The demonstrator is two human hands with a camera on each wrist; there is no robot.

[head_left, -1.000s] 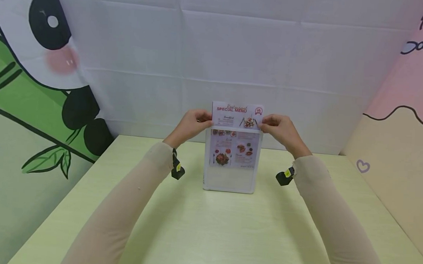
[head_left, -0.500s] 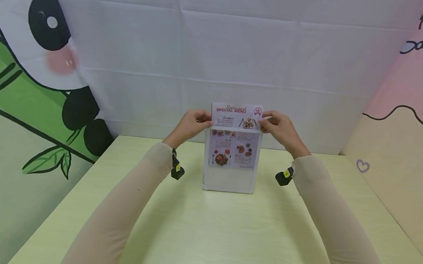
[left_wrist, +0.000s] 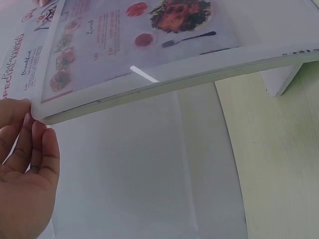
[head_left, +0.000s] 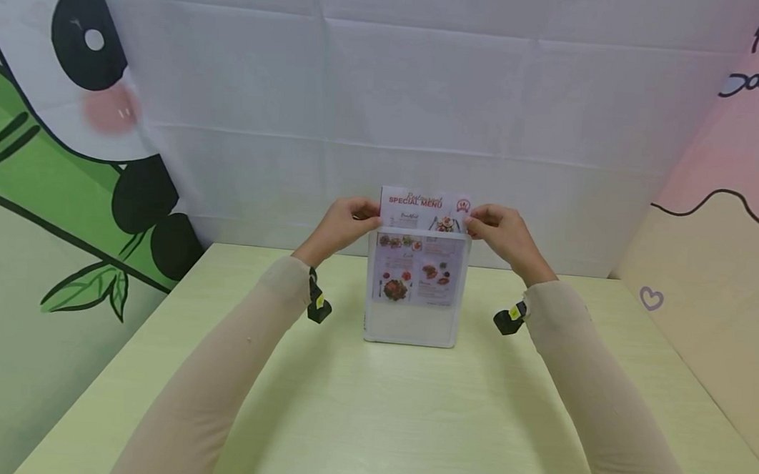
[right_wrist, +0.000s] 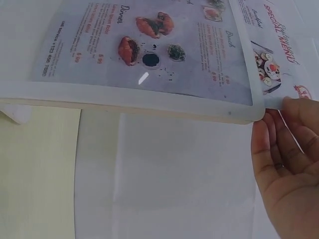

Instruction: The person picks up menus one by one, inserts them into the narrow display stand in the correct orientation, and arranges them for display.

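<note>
Up top, pinching the menu sheet by its two upper corners: left hand with fingers curled on the left edge, right hand likewise on the right edge, thumbs toward the wearer as far as the head view shows. Between the fingers, only the red "Special Menu" heading strip standing proud. Just below the fingertips, the clear stand with most of the sheet already down inside its slot, food photos visible through the front panel. Under the printed part, a blank band of the stand, so probably a little travel left before the sheet bottoms out; judged mostly inserted, not fully seated. Further out from the hands, the stand's foot resting on the pale green table. Beyond that, a white cloth backdrop, with a panda cartoon well off to the left.
</note>
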